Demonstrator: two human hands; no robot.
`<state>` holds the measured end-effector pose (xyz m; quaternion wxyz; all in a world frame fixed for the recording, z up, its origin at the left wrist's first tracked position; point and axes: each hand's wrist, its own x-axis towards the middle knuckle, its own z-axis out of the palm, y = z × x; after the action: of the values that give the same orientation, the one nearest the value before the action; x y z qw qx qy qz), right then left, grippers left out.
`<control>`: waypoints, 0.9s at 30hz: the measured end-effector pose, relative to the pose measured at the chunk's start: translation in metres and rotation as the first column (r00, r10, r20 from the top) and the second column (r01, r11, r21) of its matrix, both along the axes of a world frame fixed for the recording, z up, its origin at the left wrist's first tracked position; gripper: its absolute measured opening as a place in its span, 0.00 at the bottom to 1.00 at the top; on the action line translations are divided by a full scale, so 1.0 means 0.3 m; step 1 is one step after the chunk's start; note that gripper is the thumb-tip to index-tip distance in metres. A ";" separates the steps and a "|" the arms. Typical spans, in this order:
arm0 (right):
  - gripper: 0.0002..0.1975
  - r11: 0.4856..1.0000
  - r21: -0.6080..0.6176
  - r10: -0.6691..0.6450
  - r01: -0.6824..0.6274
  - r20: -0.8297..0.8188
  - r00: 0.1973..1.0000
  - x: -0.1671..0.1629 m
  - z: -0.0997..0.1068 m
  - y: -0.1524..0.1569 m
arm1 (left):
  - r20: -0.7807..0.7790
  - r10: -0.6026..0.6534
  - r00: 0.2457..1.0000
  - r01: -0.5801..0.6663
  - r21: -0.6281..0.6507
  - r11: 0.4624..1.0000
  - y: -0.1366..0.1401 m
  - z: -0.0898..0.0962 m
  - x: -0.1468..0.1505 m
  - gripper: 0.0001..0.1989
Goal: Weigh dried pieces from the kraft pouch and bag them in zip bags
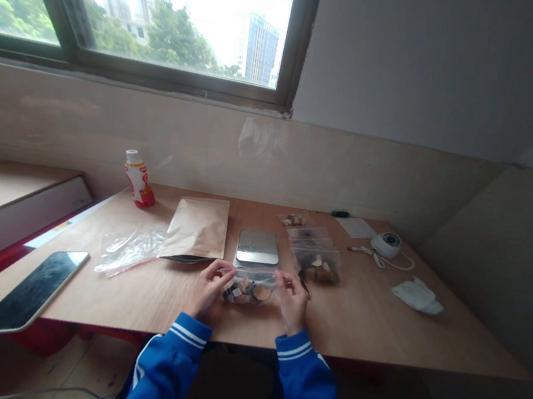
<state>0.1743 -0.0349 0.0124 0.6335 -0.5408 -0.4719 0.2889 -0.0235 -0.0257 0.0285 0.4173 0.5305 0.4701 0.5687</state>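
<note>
A small clear zip bag [248, 291] with brown, pale and dark dried pieces in it lies at the front of the table. My left hand [211, 285] pinches its upper left corner. At the upper right corner, my right hand [292, 300] pinches the same bag between thumb and fingers. Just beyond the bag sits a silver digital scale [257, 247] with nothing on its plate. More filled zip bags [319, 265] lie in an overlapping row to the right of the scale. A brown kraft pouch [198, 228] lies to its left.
Crumpled clear plastic [131, 251] and a phone [32, 290] on a cable lie at the left, the phone overhanging the edge. A red and white bottle [139, 181] stands behind. At right are a white camera [385, 244], white paper [356, 227] and a crumpled white packet [417, 295].
</note>
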 end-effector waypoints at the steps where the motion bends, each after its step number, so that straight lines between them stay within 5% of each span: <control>1: 0.16 1.000 0.001 -0.006 0.006 0.003 1.000 0.000 -0.001 0.000 | -0.006 -0.008 1.000 0.008 -0.001 1.000 0.000 -0.001 0.000 0.12; 13: 0.22 0.965 -0.033 0.251 -0.262 -0.193 0.949 -0.004 0.020 -0.007 | 0.047 -0.121 0.992 0.123 -0.048 0.991 -0.008 0.020 0.003 0.14; 17: 0.15 0.969 -0.006 0.245 -0.248 -0.133 0.960 -0.012 0.016 -0.005 | 0.013 -0.108 0.994 0.109 -0.061 0.992 -0.007 0.017 0.003 0.14; 27: 0.13 0.987 0.011 0.164 -0.163 -0.044 0.986 -0.010 0.012 -0.005 | -0.050 -0.077 0.996 0.075 -0.032 0.997 0.006 -0.007 -0.003 0.14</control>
<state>0.1713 -0.0363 0.0159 0.6203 -0.4912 -0.5013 0.3502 -0.0245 -0.0239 0.0263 0.4344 0.5559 0.4686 0.5316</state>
